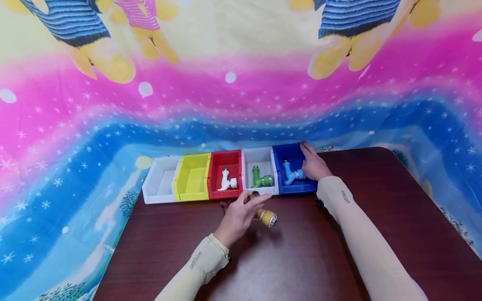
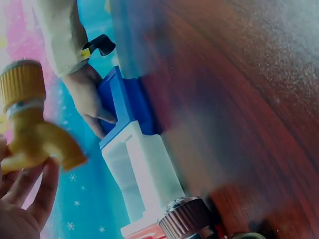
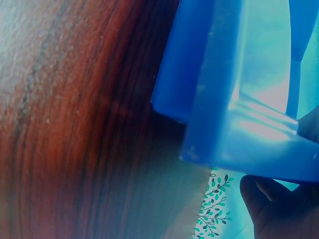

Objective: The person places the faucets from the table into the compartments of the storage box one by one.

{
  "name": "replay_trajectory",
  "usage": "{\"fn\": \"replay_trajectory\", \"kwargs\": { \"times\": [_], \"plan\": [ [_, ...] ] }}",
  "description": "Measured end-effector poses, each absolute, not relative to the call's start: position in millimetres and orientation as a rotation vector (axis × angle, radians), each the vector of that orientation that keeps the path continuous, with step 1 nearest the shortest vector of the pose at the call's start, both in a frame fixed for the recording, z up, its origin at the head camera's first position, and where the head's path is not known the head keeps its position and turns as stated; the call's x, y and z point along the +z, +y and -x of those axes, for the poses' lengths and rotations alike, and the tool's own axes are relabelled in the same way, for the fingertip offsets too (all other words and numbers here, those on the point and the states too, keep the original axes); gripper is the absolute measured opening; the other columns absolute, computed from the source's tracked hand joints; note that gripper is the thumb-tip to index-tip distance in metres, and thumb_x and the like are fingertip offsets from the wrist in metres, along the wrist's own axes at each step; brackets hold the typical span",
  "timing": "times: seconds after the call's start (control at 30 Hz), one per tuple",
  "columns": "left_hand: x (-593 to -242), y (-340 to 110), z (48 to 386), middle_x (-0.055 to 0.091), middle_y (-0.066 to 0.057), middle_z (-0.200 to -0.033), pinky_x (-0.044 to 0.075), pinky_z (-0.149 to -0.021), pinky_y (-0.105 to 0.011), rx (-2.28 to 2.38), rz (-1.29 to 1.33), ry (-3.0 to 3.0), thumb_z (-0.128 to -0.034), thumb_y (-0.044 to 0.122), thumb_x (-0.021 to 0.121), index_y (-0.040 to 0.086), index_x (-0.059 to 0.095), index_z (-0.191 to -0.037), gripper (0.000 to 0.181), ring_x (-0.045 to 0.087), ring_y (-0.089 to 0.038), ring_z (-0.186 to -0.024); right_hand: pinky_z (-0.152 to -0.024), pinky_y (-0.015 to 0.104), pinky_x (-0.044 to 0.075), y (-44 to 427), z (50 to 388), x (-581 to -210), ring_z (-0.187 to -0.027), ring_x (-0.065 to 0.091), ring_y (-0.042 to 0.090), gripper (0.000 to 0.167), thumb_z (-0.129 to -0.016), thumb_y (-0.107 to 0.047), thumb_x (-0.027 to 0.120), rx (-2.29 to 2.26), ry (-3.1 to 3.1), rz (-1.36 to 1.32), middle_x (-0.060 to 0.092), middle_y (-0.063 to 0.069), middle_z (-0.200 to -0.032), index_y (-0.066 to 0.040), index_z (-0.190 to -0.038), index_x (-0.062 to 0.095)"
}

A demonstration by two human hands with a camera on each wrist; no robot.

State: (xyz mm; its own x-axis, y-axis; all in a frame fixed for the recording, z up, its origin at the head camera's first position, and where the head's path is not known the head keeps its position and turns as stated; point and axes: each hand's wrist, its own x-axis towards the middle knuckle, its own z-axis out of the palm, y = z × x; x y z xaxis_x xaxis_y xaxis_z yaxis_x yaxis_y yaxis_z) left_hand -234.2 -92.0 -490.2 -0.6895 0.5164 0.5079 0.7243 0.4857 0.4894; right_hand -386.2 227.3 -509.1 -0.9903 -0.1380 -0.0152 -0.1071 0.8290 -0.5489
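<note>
My left grip (image 1: 235,217), curled partway, pinches the gold tap (image 2: 32,137) over the surface (image 1: 293,259), knob (image 1: 269,218) toward four o'clock. The yellow bin (image 1: 192,196) lies at ten o'clock; left grip is nearer. My right grip (image 1: 315,166), at two o'clock, clasps the blue bin (image 1: 297,189) wall. Brown tap (image 2: 184,219) beside left grip: I can't tell if held.
</note>
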Motion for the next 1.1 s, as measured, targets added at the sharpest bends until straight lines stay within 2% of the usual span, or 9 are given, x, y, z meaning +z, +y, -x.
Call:
{"fn": "replay_trajectory", "kwargs": {
  "times": [0.1, 0.17, 0.47, 0.53, 0.7, 0.8, 0.87, 0.97, 1.1],
  "plan": [
    [-489.1, -95.4, 237.3, 0.061, -0.007, -0.128, 0.061, -0.091, -0.033, -1.024, 1.046, -2.425, -0.0936, 0.0, 0.073, 0.03, 0.072, -0.132, 0.049, 0.064, -0.021, -0.118, -0.076, 0.045, 0.043, 226.5, 386.3, -507.9, -0.153, 0.026, 0.045, 0.067, -0.107, -0.005, 0.033, -0.884, 2.949, 0.197, -0.007, 0.006, -0.176, -0.01, -0.168, 0.004],
    [-489.1, -97.4, 240.1, 0.062, -0.007, -0.128, 0.061, -0.091, -0.035, -1.022, 1.015, -2.426, -0.0919, -0.002, 0.074, 0.029, 0.074, -0.129, 0.048, 0.063, -0.022, -0.119, -0.074, 0.045, 0.043, 226.5, 386.6, -507.0, -0.152, 0.029, 0.045, 0.067, -0.107, -0.005, 0.033, -0.889, 2.945, 0.197, -0.007, 0.006, -0.176, -0.011, -0.168, 0.004],
    [-481.5, -107.2, 247.5, 0.053, -0.008, -0.139, 0.061, -0.095, -0.039, -1.125, 0.8, -2.676, -0.1001, 0.023, 0.07, 0.036, 0.051, -0.154, 0.058, 0.057, -0.021, -0.121, -0.077, 0.045, 0.043, 228.5, 388.3, -505.7, -0.15, 0.032, 0.046, 0.068, -0.107, -0.006, 0.035, -0.894, 2.959, 0.202, -0.005, 0.007, -0.176, -0.01, -0.168, 0.005],
    [-479.3, -111.0, 247.5, 0.049, -0.008, -0.142, 0.06, -0.096, -0.041, -1.179, 0.783, -2.735, -0.097, 0.023, 0.072, 0.036, 0.049, -0.155, 0.064, 0.055, -0.021, -0.122, -0.078, 0.046, 0.044, 228.7, 388.0, -506.0, -0.151, 0.031, 0.046, 0.068, -0.107, -0.005, 0.035, -0.9, 2.955, 0.202, -0.005, 0.007, -0.176, -0.01, -0.168, 0.004],
    [-478.8, -118.7, 246.5, 0.047, -0.01, -0.141, 0.059, -0.097, -0.045, -1.276, 0.781, -2.759, -0.0819, 0.019, 0.083, 0.026, 0.048, -0.154, 0.08, 0.051, -0.021, -0.123, -0.084, 0.048, 0.045, 228.2, 387.4, -506.9, -0.154, 0.025, 0.045, 0.069, -0.107, -0.005, 0.036, -0.904, 2.957, 0.204, -0.005, 0.007, -0.176, -0.01, -0.168, 0.004],
    [-481.3, -121.4, 246.9, 0.049, -0.009, -0.138, 0.06, -0.096, -0.043, -1.301, 0.795, -2.719, -0.0788, 0.016, 0.089, 0.023, 0.05, -0.151, 0.082, 0.051, -0.02, -0.124, -0.083, 0.048, 0.044, 228.1, 387.2, -507.1, -0.153, 0.026, 0.045, 0.069, -0.106, -0.004, 0.036, -0.909, 2.96, 0.204, -0.004, 0.007, -0.176, -0.01, -0.168, 0.005],
    [-482.9, -122.9, 247.0, 0.05, -0.007, -0.139, 0.06, -0.095, -0.043, -1.313, 0.783, -2.702, -0.0785, 0.014, 0.09, 0.022, 0.054, -0.147, 0.078, 0.05, -0.021, -0.126, -0.082, 0.048, 0.044, 228.3, 387.2, -507.7, -0.153, 0.026, 0.046, 0.069, -0.106, -0.004, 0.036, -0.906, 2.962, 0.205, -0.004, 0.008, -0.176, -0.009, -0.168, 0.005],
    [-484.1, -125.8, 247.6, 0.049, -0.006, -0.145, 0.06, -0.096, -0.043, -1.326, 0.761, -2.692, -0.0821, 0.012, 0.088, 0.023, 0.063, -0.135, 0.059, 0.049, -0.026, -0.134, -0.082, 0.047, 0.044, 229.0, 387.3, -509.1, -0.153, 0.026, 0.046, 0.069, -0.106, -0.005, 0.036, -0.903, 2.96, 0.204, -0.005, 0.007, -0.176, -0.01, -0.168, 0.005],
    [-483.8, -131.2, 247.3, 0.034, -0.011, -0.166, 0.059, -0.098, -0.043, -1.323, 0.735, -2.676, -0.0859, 0.01, 0.084, 0.023, 0.069, -0.121, 0.041, 0.038, -0.036, -0.15, -0.077, 0.046, 0.044, 230.1, 387.6, -512.3, -0.151, 0.03, 0.046, 0.069, -0.107, -0.006, 0.035, -0.908, 2.952, 0.2, -0.006, 0.006, -0.176, -0.011, -0.168, 0.004]
  ]
}}
